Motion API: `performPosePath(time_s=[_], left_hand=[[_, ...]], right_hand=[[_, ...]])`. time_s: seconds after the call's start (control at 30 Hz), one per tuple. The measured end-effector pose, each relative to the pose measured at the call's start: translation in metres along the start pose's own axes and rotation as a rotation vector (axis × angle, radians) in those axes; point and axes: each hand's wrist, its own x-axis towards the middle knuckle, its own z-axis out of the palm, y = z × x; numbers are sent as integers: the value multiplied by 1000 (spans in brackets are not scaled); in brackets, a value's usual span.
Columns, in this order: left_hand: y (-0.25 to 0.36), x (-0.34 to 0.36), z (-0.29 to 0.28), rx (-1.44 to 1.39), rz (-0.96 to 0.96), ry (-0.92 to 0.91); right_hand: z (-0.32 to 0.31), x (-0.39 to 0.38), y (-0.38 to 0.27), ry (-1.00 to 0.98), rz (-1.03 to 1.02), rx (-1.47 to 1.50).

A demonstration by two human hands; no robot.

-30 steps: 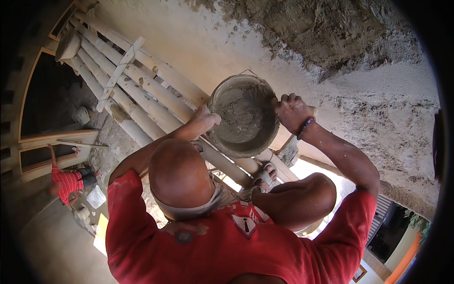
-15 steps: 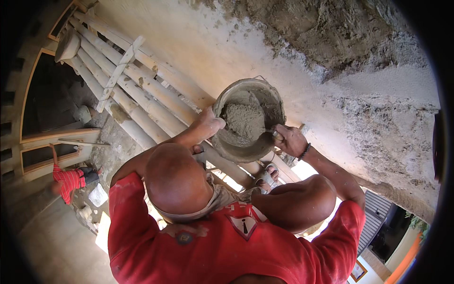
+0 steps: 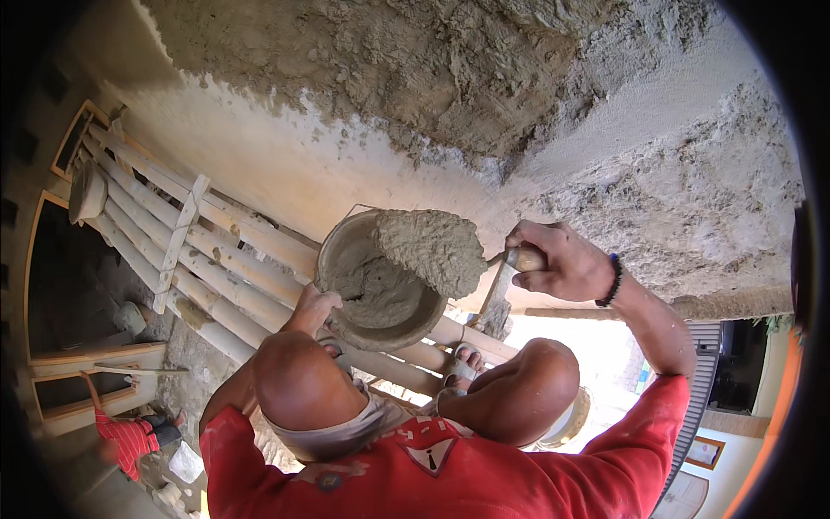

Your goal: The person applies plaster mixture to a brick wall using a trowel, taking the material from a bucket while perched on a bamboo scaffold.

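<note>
Right hand (image 3: 560, 264) grips a wooden-handled trowel (image 3: 510, 268) heaped with grey mortar (image 3: 432, 249).
Left hand (image 3: 313, 307) clasps the round grey mortar pan (image 3: 367, 294); bamboo scaffold poles (image 3: 216, 251) run just beneath it.

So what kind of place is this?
It looks like a building site where a wall is being plastered: rough wet plaster covers the wall, a pan holds grey mortar, and bamboo scaffold poles run below.

Red shirt (image 3: 519, 476), dark beaded wristband (image 3: 612, 281).

Grey wet mortar (image 3: 430, 248), grey-caked pan (image 3: 346, 259), red shirt (image 3: 484, 476), pale bamboo poles (image 3: 216, 259), dark beaded bracelet (image 3: 615, 278)
</note>
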Motion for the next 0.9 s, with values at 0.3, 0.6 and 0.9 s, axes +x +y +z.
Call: performPosePath(time_s=[0.3, 0.6, 0.9], left_hand=[[-8, 15, -5, -22, 13, -32], [5, 11, -6, 78, -115, 156], [10, 3, -1, -42, -79, 39]], right_hand=[[-72, -12, 15, 34, 80, 442], [-135, -61, -3, 631, 58, -73], [5, 14, 79, 203, 183, -384]])
